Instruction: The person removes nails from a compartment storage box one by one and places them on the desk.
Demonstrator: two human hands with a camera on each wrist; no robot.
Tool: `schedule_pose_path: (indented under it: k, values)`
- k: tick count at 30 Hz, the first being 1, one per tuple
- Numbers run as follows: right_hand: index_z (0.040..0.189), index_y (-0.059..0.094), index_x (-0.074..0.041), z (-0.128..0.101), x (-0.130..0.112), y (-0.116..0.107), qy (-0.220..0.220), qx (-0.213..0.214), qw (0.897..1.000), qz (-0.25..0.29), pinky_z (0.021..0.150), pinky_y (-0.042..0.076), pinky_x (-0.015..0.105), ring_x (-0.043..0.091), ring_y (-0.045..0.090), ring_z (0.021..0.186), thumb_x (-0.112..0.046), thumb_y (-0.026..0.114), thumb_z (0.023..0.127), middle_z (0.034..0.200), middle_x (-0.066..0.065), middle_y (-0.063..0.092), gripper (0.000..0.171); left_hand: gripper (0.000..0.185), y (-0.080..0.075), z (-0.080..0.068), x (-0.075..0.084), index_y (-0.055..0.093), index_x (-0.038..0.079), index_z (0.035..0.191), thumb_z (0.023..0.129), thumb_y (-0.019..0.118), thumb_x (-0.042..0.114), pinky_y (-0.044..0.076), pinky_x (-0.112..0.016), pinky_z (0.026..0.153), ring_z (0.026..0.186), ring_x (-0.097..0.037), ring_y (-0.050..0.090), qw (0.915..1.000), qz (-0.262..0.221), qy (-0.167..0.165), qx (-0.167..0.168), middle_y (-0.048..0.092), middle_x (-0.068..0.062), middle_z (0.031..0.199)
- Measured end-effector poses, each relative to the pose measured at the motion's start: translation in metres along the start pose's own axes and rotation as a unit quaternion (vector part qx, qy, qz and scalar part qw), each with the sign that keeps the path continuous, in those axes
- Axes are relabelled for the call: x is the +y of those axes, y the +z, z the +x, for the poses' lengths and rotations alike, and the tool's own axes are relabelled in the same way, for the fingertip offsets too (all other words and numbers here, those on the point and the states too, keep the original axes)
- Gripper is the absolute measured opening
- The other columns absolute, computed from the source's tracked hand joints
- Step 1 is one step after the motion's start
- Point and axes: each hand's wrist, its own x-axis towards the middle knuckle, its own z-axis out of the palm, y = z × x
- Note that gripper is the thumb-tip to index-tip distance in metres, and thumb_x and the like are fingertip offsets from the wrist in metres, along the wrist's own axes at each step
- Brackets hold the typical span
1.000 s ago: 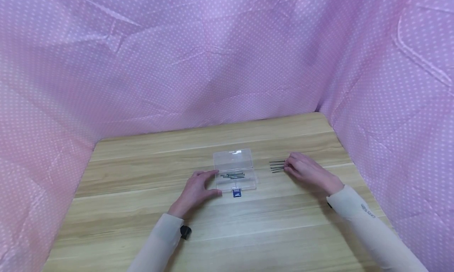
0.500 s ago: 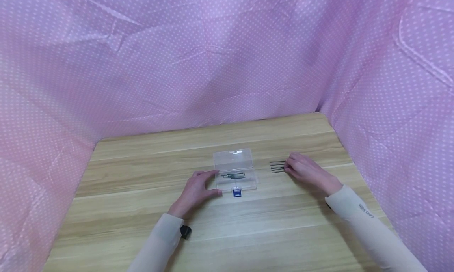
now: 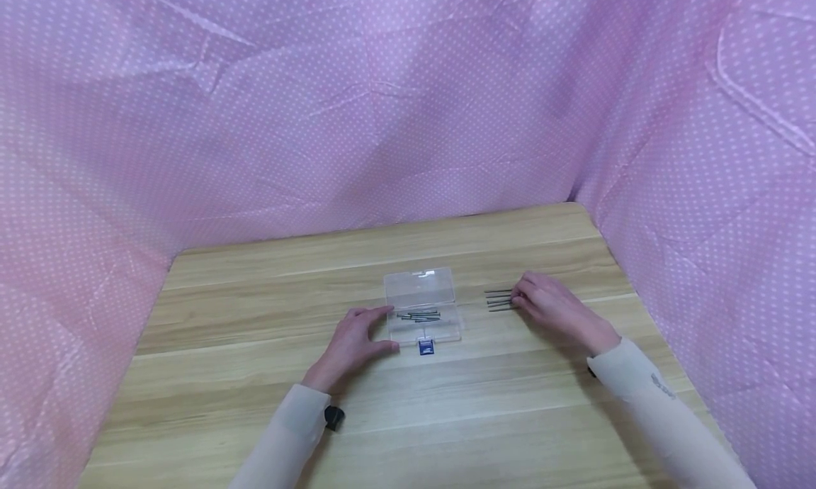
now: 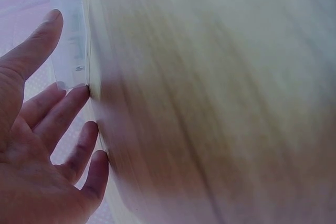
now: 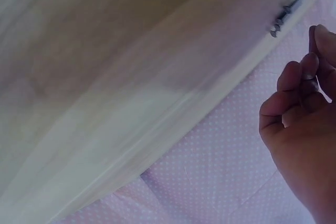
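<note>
A clear plastic box lies with its lid folded back and a blue latch at its front. Several slim metal nails or screws lie inside. My left hand touches the box's left side, thumb and forefinger spread apart and fairly straight. To the right of the box, several more of these headed pins lie side by side on the table. My right hand is at their right ends, fingers bent and thumb near the forefinger. Whether it pinches one is hidden.
The wood-grain table has rounded far corners. Pink dotted cloth hangs behind it and along both sides. Black bands show at both sleeve cuffs.
My right hand has shifted very slightly among the right ends of the loose pins, and its sleeve has moved a little. The left hand and the box stay in place.
</note>
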Motion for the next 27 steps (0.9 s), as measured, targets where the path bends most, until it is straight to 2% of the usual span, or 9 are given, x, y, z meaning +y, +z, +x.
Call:
schedule_pose_path:
  k: [7,19,27]
  values:
    - [0.099,0.07,-0.002,0.003,-0.008,0.003,-0.019,0.043,0.999,0.027,0.078,0.056,0.045,0.024,0.064,0.086,0.003,0.072,0.091,0.093,0.005,0.067,0.009,0.079,0.001,-0.003,-0.001,0.058,0.026,0.149,0.079,0.089,0.044,0.043,-0.057,0.109,0.131,-0.035,0.049,0.9999,-0.008,-0.012,-0.001,0.058,-0.012,0.142]
    - [0.1,0.072,-0.002,0.017,-0.037,0.011,0.022,0.105,0.991,0.086,0.08,0.059,0.044,0.023,0.068,0.089,0.004,0.074,0.091,0.098,0.006,0.07,0.012,0.08,0.0,-0.001,0.002,0.057,0.024,0.15,0.079,0.089,0.043,0.04,-0.058,0.111,0.135,-0.035,0.046,0.9999,-0.015,-0.007,-0.002,0.057,-0.011,0.144]
    - [0.102,0.073,-0.003,0.03,-0.056,0.017,0.021,0.098,0.99,0.102,0.079,0.059,0.043,0.024,0.068,0.089,0.001,0.073,0.093,0.1,0.008,0.07,0.01,0.081,0.0,-0.003,0.002,0.055,0.022,0.151,0.08,0.089,0.043,0.038,-0.058,0.113,0.138,-0.035,0.044,0.9997,-0.026,-0.001,0.0,0.058,-0.01,0.146]
